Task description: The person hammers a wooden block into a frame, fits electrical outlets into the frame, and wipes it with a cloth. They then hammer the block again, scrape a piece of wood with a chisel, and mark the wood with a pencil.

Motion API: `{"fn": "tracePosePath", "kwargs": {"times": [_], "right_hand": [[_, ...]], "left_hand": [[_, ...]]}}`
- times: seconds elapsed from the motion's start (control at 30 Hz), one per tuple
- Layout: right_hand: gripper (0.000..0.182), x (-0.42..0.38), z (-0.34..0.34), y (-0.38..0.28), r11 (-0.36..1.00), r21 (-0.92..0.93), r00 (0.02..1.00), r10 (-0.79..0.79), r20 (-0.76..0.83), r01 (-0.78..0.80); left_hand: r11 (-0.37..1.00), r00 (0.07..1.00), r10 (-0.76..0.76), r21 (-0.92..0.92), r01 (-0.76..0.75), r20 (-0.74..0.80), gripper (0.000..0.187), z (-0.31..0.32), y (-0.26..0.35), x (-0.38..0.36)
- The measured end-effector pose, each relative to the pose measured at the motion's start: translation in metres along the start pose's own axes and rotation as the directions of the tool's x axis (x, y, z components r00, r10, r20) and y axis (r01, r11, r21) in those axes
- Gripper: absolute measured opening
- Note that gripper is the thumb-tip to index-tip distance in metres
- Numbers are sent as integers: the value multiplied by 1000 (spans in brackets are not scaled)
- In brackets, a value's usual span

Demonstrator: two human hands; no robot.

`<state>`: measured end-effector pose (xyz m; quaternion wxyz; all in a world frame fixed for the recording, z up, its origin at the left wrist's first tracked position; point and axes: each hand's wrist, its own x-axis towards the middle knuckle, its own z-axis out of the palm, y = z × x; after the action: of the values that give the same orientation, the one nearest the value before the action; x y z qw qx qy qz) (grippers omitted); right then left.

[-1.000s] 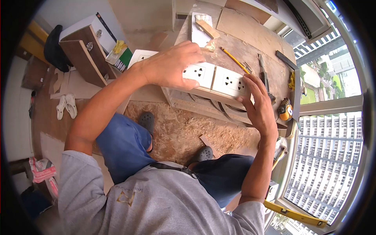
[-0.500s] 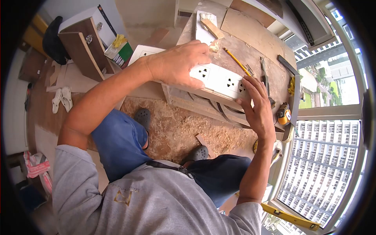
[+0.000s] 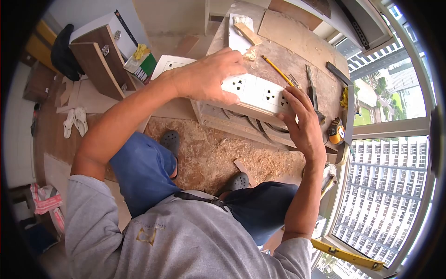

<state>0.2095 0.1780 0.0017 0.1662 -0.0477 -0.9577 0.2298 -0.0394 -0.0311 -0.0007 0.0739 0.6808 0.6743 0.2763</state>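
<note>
A long wooden piece faced with white power socket plates (image 3: 254,93), a socket strip, lies across the front edge of the workbench (image 3: 297,53). My left hand (image 3: 218,76) is closed over its middle, fingers on the far side and thumb on the near edge. At the right end, my right hand (image 3: 304,123) grips it, with fingers over the top and thumb at the near side. Part of the strip is hidden under my left hand. Just beyond it lie a yellow pencil (image 3: 277,69) and a chisel-like tool (image 3: 311,88).
A yellow and black tape measure (image 3: 335,130) sits near the bench's right edge, by the window. A wood block (image 3: 247,33) rests on a white piece at the back. Shavings (image 3: 223,149) cover the floor. A drawer unit (image 3: 100,56) stands left; a yellow spirit level (image 3: 348,255) is lower right.
The camera view has tilted slightly, shifting the bench a little leftward. Both hands keep the same grip on the socket strip, which has hardly moved.
</note>
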Motion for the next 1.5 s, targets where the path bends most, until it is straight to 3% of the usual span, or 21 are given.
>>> {"fn": "tracePosePath", "kwargs": {"times": [0.43,0.53,0.6,0.87,0.93,1.0,1.1,1.23,1.3,1.37,1.43,1.5], "right_hand": [[55,2,2,-5,1000,17,1000,-19,2,19],[60,4,3,-13,997,-66,999,32,-10,-33],[60,9,-6,-13,992,-122,997,-19,76,28],[63,17,-19,-11,985,-145,995,-87,57,94],[64,21,-23,-8,990,-114,996,-72,57,78],[68,24,-25,-5,990,-114,985,-70,158,88],[68,26,-24,3,969,-144,972,-176,155,199],[65,22,-23,-4,959,-200,978,-181,105,199],[66,27,-24,1,975,-85,968,-192,160,208],[67,35,-30,-1,975,-83,962,-185,199,204],[69,37,-29,-4,975,-77,953,-184,240,208],[70,36,-28,-6,953,-155,959,-234,157,258]], "left_hand": [[1000,1000,-4,24,3,29,72,-1,2,-2],[994,999,-50,95,49,0,76,-6,6,-11],[998,999,-34,52,32,31,77,-8,0,-10],[997,995,-79,5,79,63,73,-12,-1,-4],[998,999,50,37,-49,-16,73,-6,-6,-8],[997,999,39,63,-40,6,73,-10,-1,-8],[995,999,17,95,-20,30,72,-12,-2,-7],[997,998,-12,74,8,64,69,-17,5,2],[997,996,-12,77,6,83,68,-16,5,6],[997,995,-17,77,9,95,67,-17,7,8],[990,999,-2,142,-4,46,68,-18,12,5],[981,997,74,182,-70,-14,69,-13,11,0]]}}
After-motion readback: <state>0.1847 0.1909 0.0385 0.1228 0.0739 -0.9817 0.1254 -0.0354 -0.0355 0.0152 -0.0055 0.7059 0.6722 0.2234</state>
